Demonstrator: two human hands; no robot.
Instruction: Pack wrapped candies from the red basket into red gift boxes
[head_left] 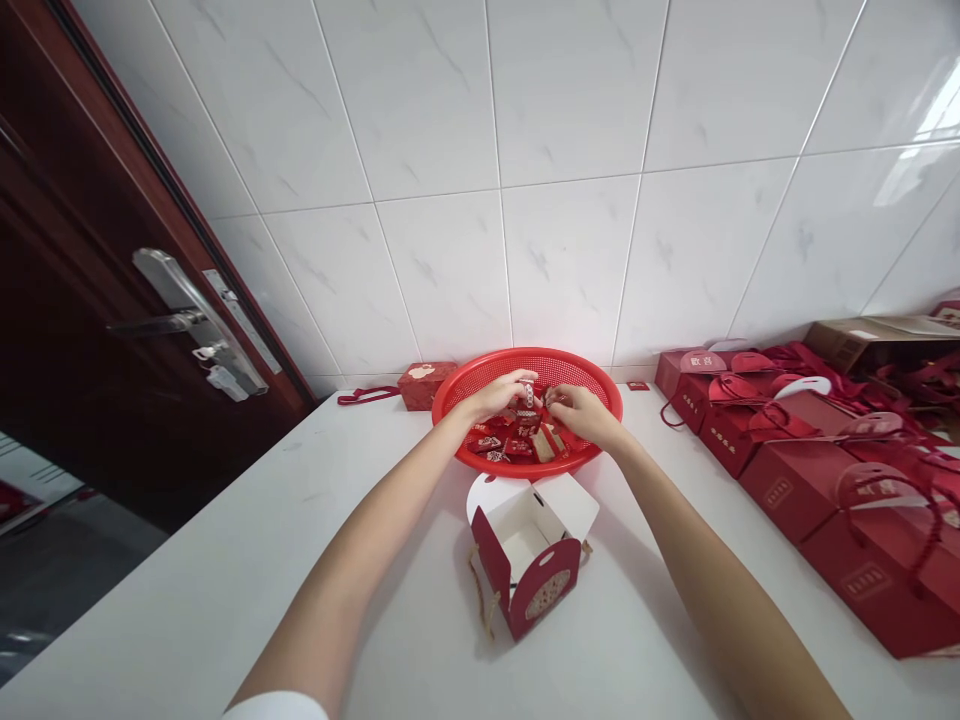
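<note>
Both hands reach over a red plastic basket holding several small red-wrapped packets. Between the fingers of my left hand is a small red packet with white marks. My right hand is at the basket's right side, its fingers pinched together; what they hold is too small to make out. Nearer to me, between my forearms, an open dark red box with a white inside and twine handles stands on the white table. The inside of the box shows nothing in it.
Many dark red gift boxes with ribbon handles line the right side, with an open brown carton behind them. A small red box and ribbon lie left of the basket. A tiled wall stands behind; a door is at left.
</note>
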